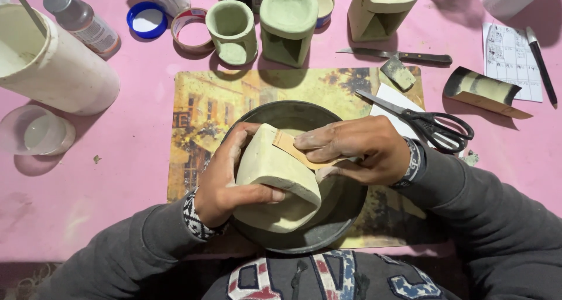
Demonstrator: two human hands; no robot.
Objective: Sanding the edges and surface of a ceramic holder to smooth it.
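My left hand [225,180] grips a pale green blocky clay piece [275,180], held tilted over a dark round metal pan [304,115]. My right hand [357,151] presses a tan strip of sandpaper [288,143] flat against the clay piece's upper right face. Both hands are dusted with pale powder. The pan rests on a picture placemat [202,107] on the pink table [117,183].
Three similar green clay pieces [233,31] [288,22] [380,7] stand at the back. Scissors [427,121], a knife [404,57], a curved card scrap [486,92], a pen [541,63], a white cylinder [52,66], a clear cup [35,133], a bottle [82,22] and a tape roll [190,28] lie around.
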